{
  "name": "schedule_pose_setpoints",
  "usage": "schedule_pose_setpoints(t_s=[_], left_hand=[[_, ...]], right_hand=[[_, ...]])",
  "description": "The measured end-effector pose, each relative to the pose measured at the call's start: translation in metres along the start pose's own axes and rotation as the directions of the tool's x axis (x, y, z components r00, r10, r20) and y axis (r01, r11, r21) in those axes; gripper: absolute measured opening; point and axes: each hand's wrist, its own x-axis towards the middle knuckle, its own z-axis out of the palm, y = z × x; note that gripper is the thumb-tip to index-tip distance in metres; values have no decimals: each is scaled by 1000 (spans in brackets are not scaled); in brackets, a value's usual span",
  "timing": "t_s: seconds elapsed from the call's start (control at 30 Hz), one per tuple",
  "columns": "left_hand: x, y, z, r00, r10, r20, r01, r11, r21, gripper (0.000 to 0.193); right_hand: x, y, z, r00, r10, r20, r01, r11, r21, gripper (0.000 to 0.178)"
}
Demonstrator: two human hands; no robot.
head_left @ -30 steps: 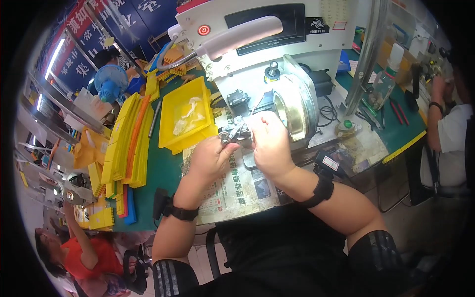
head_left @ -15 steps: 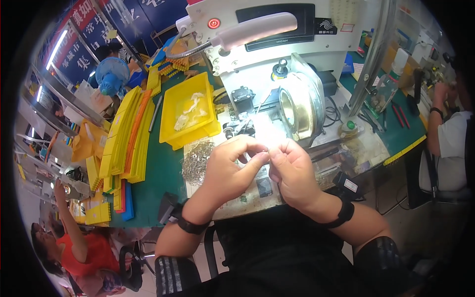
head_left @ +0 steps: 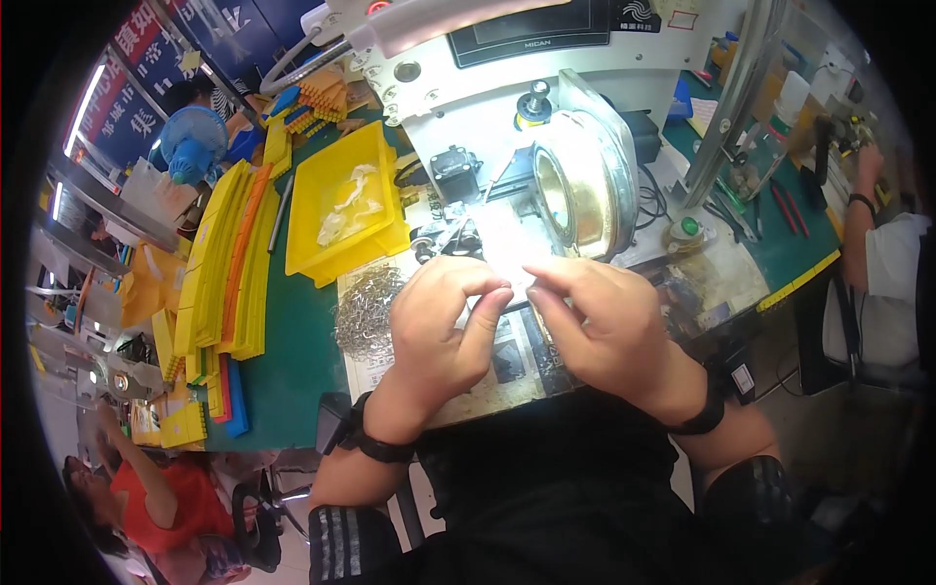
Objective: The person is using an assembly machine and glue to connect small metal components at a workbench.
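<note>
My left hand (head_left: 441, 327) is pinched, thumb against forefinger, in front of a white machine (head_left: 419, 127). A short gap away, my right hand (head_left: 614, 327) makes a similar pinch facing it. Whatever the fingertips hold is too small and washed out by glare to name. Beside my left hand lies a tangled heap of small silvery metal pieces (head_left: 369, 310). Just beyond my right hand stands the machine's round, brass-coloured ring-shaped part (head_left: 570, 195) under a bright lamp (head_left: 458, 19).
A yellow bin (head_left: 302, 239) with crumpled pale plastic sits at the left, near stacked yellow strips (head_left: 210, 263) and a blue fan (head_left: 193, 146). Red-handled pliers (head_left: 786, 207) lie right, by a green-capped jar (head_left: 685, 232). Other people work at both sides.
My hands have drawn slightly apart; their fingertips met or nearly met before. The view has shifted, so the machine and bin sit higher and further left in the picture.
</note>
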Motion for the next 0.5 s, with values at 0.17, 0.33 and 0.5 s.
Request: schedule_pose_setpoints(t_s=[0.17,0.33,0.5], left_hand=[[3,1,2,999,51,15,-52,998,29,13],[4,7,4,996,74,53,-80,990,120,10],[3,10,10,996,93,14,-94,985,143,19]], right_hand=[[0,10,4,980,-199,-6,197,971,-133,13],[1,6,0,984,-178,18,179,972,-152,13],[-22,6,-20,994,-50,95,61,992,-108,25]])
